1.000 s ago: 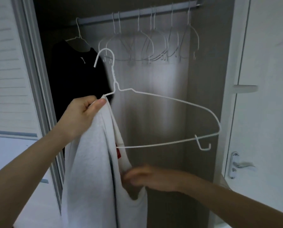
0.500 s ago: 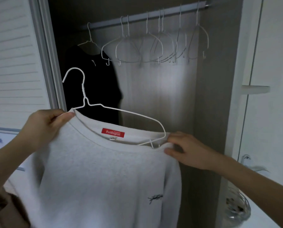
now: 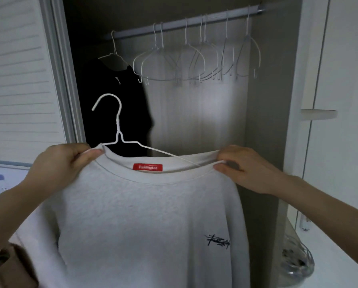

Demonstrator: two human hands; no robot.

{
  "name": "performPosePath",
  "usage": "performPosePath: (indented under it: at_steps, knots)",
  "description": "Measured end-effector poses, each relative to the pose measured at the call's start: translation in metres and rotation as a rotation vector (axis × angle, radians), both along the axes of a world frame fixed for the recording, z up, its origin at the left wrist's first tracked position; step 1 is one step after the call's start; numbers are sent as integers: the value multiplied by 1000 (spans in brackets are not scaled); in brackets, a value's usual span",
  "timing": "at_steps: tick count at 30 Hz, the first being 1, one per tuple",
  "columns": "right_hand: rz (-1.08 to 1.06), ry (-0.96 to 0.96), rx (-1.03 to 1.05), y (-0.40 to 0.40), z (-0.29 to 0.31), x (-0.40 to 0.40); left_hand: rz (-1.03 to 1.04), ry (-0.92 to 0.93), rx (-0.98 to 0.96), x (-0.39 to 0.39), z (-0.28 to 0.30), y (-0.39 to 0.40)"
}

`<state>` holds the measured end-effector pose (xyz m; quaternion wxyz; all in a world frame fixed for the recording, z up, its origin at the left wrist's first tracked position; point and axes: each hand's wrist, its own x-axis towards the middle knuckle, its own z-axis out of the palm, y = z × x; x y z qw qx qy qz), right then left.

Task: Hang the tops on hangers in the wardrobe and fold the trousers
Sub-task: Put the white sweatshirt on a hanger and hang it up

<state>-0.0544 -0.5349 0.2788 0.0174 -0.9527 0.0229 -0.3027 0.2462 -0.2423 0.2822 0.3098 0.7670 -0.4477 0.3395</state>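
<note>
The wardrobe (image 3: pixel 265 100) stands open, its sliding door (image 3: pixel 18 80) pushed off to the left, so the rail (image 3: pixel 184 23) is free to reach. In front of it hangs the grey sweatshirt (image 3: pixel 149 225), held up chest-outward below the rail — one top, and the only thing being worked on here; no trousers are in view. Behind it, at the left end of the rail, one black top (image 3: pixel 111 100) is already on its hanger. Along the rest of the rail hang the empty wire hangers (image 3: pixel 194 59), bunched and overlapping — about seven, though an exact count is hard.

One more hanger (image 3: pixel 117 125), white wire, sits inside the sweatshirt's neck with its hook upright above the collar; its right arm runs down under the fabric, so the garment looks about seated. The left hand (image 3: pixel 63 165) pinches the collar at the left shoulder, and the right hand (image 3: pixel 249 167) pinches it at the right — likely to stretch the neck and settle the shoulders over the wire. The red label (image 3: pixel 147 167) shows inside the back of the neck, and a small dark logo (image 3: pixel 217 242) marks the chest.
</note>
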Motion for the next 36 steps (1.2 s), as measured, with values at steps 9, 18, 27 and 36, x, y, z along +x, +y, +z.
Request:
performPosePath:
  at_steps: [9,18,27,36]
  knots:
    - [80,-378,409,42,14,54,-308,-14,15,-64,10,-66]
    - [68,-423,512,-3,36,32,-250,427,-273,-19,12,-32]
    - [201,-114,739,-22,59,19,-237,257,-186,-15,31,-9]
    - [109,-25,248,13,57,55,-358,438,-265,-20,30,-27]
